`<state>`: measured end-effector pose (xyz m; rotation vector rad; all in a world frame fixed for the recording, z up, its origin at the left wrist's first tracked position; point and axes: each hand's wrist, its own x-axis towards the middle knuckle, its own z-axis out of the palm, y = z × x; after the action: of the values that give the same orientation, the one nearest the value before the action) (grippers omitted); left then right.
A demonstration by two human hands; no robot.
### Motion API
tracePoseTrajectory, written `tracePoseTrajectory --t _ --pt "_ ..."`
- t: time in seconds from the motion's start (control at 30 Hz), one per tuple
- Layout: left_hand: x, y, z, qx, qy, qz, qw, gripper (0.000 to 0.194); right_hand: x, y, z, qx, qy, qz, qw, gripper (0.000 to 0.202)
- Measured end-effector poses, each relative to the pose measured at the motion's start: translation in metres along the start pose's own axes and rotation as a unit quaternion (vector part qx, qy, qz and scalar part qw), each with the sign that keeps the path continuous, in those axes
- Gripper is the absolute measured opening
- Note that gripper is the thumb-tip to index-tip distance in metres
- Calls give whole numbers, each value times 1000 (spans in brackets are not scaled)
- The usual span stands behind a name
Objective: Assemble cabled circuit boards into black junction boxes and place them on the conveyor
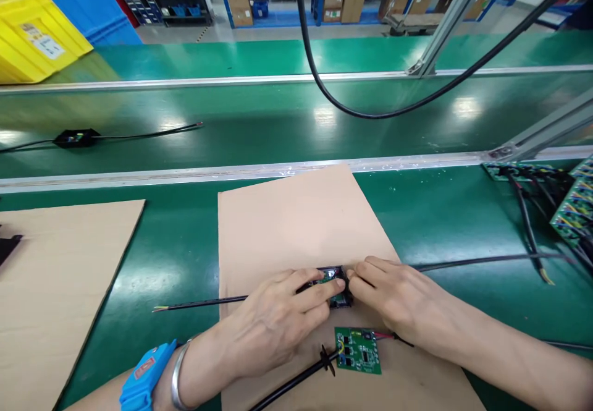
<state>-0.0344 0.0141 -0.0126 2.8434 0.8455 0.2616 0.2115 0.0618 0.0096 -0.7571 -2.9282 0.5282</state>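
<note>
A black plastic case [341, 303] with a circuit board inside lies on a cardboard sheet [296, 225]. My left hand [282, 312] grips the case, its index and middle fingers stretched over the board; the thumb is hidden. At the case's right end my right hand [384, 287] is closed in a pinch at the black cable [463, 262], which runs out behind it to the right. Another cable [199, 303] with bare wire ends extends left from behind my left hand. Below the case, a loose green circuit board [359, 350] has a thick black cable [296, 387] with a flanged collar.
Several green boards [577, 207] with cables sit at the right. A second cardboard sheet [60, 275] lies left. Beyond the metal rail [185, 179], a cabled black case [76, 138] rests on the green surface. A black cable [370, 115] hangs overhead; a yellow bin [37, 40] stands back left.
</note>
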Motion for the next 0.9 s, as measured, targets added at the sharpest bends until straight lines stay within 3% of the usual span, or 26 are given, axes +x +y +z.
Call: tracePoseTrajectory --t 0.3,0.43,0.6,0.7,0.9 --pt "5 4 -1 -32 -21 -24 999 23 3 -4 11 -119 -10 -6 993 12" --pt "4 2 0 -67 5 -21 998 34 0 -3 12 -117 -1 -9 993 13" --pt "0 -2 3 -128 69 -47 988 51 -12 10 22 -59 86 28 994 21" --pt "-1 -3 5 -112 73 -49 990 47 -14 15 23 -69 114 -13 991 26" --pt "3 2 3 -64 35 -24 997 39 -8 14 13 -90 108 -58 988 35"
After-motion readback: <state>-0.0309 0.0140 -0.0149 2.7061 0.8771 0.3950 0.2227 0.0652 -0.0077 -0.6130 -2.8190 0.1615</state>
